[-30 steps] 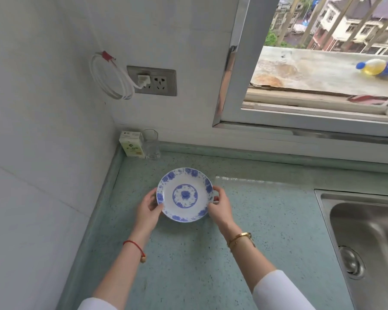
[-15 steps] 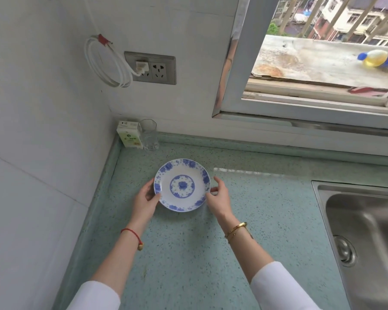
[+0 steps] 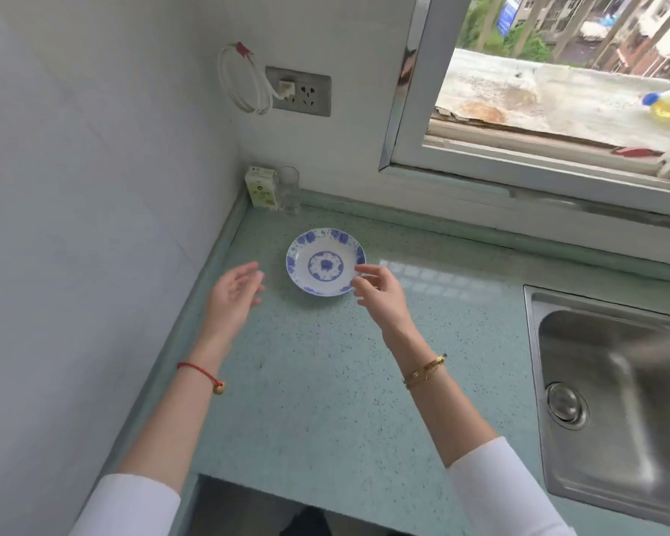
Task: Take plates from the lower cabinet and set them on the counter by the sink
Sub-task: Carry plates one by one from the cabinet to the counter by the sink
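Writing: the small green-and-white carton (image 3: 262, 186) in the bench corner carried print, but it was too small to read.
Outside: a yellow bottle with a blue cap (image 3: 668, 104) lay on the ledge past the window, cut off by the frame edge, its label unreadable.
Hard to make out: the clear drinking glass (image 3: 289, 190) just beside the carton was nearly lost against the wall.
Cut off: the steel sink (image 3: 612, 396) ran out of view on the right.
Plate: a blue-and-white floral plate (image 3: 325, 261) sat flat on the green speckled bench (image 3: 325, 400), near the back corner and well apart from the sink.
Left hand: the left hand (image 3: 233, 292) was spread wide, holding nothing, hovering near the plate without touching it.
Right hand: the right hand (image 3: 380, 290) was loosely open and empty, fingertips (image 3: 360, 269) at the plate's right rim; whether they touched it I could not tell.
Wrists: a red string bracelet (image 3: 202, 375) on the left, a gold bangle (image 3: 424, 371) on the right.
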The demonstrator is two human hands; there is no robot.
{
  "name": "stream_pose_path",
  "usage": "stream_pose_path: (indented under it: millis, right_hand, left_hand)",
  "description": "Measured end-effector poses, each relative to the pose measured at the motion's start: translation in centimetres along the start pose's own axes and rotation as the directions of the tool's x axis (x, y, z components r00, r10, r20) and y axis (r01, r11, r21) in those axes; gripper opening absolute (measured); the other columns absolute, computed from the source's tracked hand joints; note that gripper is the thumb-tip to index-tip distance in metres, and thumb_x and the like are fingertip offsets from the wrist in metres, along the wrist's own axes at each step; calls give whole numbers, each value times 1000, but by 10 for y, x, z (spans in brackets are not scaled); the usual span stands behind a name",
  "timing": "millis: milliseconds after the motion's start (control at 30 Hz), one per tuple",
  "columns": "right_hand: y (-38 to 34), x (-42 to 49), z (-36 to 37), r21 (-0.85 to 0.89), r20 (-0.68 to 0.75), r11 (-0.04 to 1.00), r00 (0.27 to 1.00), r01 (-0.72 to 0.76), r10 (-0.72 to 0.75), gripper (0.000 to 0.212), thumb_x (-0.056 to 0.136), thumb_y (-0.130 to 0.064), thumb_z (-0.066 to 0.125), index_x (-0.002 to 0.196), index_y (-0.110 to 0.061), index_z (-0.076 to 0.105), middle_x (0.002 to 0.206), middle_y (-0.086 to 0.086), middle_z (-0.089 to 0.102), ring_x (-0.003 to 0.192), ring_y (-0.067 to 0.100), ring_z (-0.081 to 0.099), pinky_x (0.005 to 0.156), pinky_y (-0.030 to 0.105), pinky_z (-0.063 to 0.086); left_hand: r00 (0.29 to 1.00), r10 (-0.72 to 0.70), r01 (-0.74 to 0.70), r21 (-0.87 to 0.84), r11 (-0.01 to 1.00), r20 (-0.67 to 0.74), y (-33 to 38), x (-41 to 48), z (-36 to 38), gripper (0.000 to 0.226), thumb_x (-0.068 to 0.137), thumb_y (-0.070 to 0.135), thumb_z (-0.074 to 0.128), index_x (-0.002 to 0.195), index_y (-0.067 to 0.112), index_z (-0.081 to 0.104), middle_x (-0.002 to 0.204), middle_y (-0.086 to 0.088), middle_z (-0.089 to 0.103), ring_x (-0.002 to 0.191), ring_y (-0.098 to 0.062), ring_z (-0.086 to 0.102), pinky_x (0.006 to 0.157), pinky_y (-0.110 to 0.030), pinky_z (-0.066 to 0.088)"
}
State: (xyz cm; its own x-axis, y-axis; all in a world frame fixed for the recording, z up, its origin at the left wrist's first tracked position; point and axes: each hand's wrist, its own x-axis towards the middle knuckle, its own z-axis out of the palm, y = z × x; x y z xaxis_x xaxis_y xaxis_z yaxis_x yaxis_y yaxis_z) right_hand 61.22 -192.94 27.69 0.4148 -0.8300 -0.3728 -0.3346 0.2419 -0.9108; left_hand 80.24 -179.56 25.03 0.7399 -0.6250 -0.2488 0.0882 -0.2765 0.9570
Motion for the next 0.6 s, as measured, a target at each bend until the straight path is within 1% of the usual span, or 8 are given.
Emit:
stream_pose_path:
  millis: [67,167,300,400,500,600]
  right_hand:
    - [-4,-21,-8,9,46,1000,999,25,-26,29,95,-19,55,124,-17,58,116,5,65,106,18,62,91,32,53]
    - [-5,-55,-24,11,147,998,987,62,-62,28,94,-19,56,122,-18,60,114,5,67,98,15,63,81,25,53]
    - [1,-100,-49,-10,286,991,950,132,-124,26,93,-17,57,119,-18,61,111,6,67,93,15,62,81,26,53]
    - [9,-132,-68,-9,380,985,912,171,-155,23,92,-17,59,114,-22,63,105,2,69,92,13,63,80,24,54]
    - [24,-165,-83,-34,488,977,857,209,-166,24,92,-18,59,115,-22,64,104,0,69,93,13,65,78,21,54]
    - [43,-202,-91,-68,607,966,779,251,-160,26,94,-17,57,119,-17,63,109,5,68,97,16,65,81,23,53]
  left_hand:
    - [999,30,-31,-19,999,-45,10,-29,-6,20,97,22,60,117,22,63,111,-2,71,88,-8,67,85,-28,57]
    - [990,52,-62,-78,995,-130,23,-85,-10,21,97,18,59,118,18,60,102,2,70,87,-12,66,85,-30,56]
    - [955,86,-123,-114,986,-285,23,-168,-7,25,98,19,59,122,17,59,101,3,71,87,-12,67,83,-28,56]
    - [909,97,-166,-138,976,-406,15,-238,3,24,98,19,59,121,18,60,100,4,72,85,-9,69,78,-22,57]
    - [847,69,-188,-175,966,-528,0,-309,16,24,99,17,57,122,16,60,103,1,72,88,-11,69,83,-26,56]
    - [766,23,-191,-193,962,-642,-17,-384,28,27,99,18,57,125,13,60,110,-4,71,94,-13,69,87,-28,56]
